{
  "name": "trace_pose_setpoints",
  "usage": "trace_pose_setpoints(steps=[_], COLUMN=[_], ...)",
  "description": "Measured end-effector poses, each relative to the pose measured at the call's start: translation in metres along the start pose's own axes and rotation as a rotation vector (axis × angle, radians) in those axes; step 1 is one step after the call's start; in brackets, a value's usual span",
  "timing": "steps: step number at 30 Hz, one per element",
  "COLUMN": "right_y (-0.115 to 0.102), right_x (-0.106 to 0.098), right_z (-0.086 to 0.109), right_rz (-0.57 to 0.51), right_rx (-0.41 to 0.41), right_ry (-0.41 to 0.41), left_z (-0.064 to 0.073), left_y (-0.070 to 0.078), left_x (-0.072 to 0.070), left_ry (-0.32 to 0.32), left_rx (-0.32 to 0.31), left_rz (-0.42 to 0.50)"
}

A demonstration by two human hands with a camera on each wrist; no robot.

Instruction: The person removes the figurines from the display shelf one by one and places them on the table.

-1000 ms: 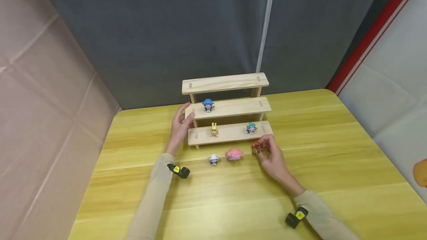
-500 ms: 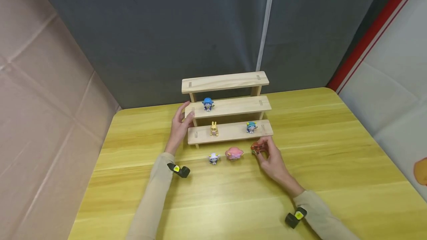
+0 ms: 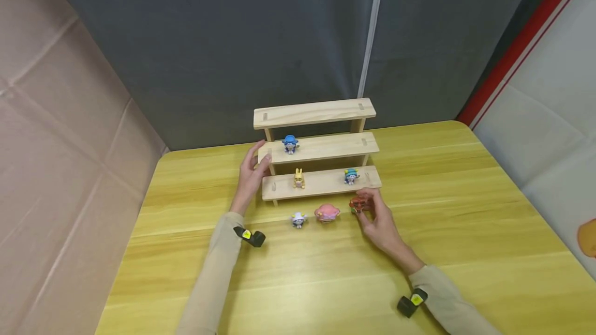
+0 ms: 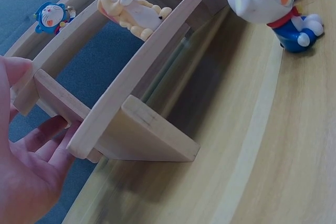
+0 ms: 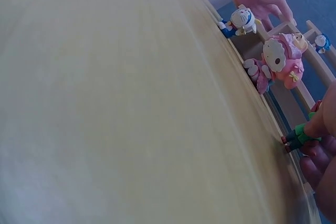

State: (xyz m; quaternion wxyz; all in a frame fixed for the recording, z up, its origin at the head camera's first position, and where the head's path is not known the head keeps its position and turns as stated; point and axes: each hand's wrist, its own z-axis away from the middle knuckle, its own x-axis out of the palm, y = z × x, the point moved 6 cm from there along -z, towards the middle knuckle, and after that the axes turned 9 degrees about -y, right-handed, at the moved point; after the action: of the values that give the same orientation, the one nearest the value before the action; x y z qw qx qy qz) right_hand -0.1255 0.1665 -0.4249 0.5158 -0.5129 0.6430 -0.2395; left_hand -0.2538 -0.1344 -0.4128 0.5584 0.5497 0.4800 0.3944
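The right hand pinches one red figure just in front of the three-tier wooden shelf, near its right end; the left hand grips its left end. Before the shelf: one white-hooded figure, one pink figure. On its lowest board, two figures; middle board, one. Two yellow labels: writing too small to read.

Dark curtain behind, pale right wall, orange patch perhaps printed.
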Motion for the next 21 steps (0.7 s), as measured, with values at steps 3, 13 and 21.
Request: trace_pose_setpoints(steps=[3, 13, 21], right_y=[0.0008, 0.0017, 0.0023], right_x=[0.0006, 0.0009, 0.0006], right_z=[-0.0002, 0.0009, 0.0016], right_rz=[-0.011, -0.028, -0.052], right_rx=[0.002, -0.006, 0.011], right_ry=[-0.004, -0.016, -0.039], left_z=[-0.0005, 0.0011, -0.0004], left_y=[-0.0008, -0.0013, -0.0029], left_x=[-0.0009, -0.0025, -0.0021], left_ry=[0.000, 0.004, 0.003], left_rx=[-0.005, -0.001, -0.006], left_rz=[0.008, 0.001, 0.019])
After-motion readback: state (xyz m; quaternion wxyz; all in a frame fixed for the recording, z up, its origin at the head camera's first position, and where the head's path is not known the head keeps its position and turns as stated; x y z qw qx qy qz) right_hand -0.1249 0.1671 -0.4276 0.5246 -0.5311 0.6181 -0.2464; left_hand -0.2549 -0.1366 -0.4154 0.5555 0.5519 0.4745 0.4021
